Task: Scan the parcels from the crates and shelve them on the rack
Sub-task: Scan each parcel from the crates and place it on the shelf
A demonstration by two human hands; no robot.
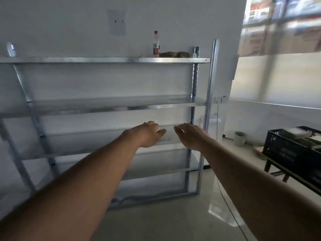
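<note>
White wall behind metal rack (121, 60); bottle (156, 43) on top shelf; black crate (293, 152) right of rack. Left hand (147, 134), right hand (192, 136) before rack, loose-fingered, holding nothing.

One silver metal rack (121, 60), one red-capped clear plastic bottle (156, 43), one black plastic crate (288, 152), one pale green bucket (240, 138), two bare hands.

Both bare forearms stretched forward, rising from the lower corners toward centre frame. Left hand (147, 134) back-of-hand up, fingers loosely bent and pointing right, thumb side toward the other hand — holding nothing. Right hand (191, 136) mirrors it: fingers relaxed and slightly curved, tips pointing left, nothing in its grasp — the two sets of fingertips sit near each other at about the same height, a small gap between, not touching.
</note>
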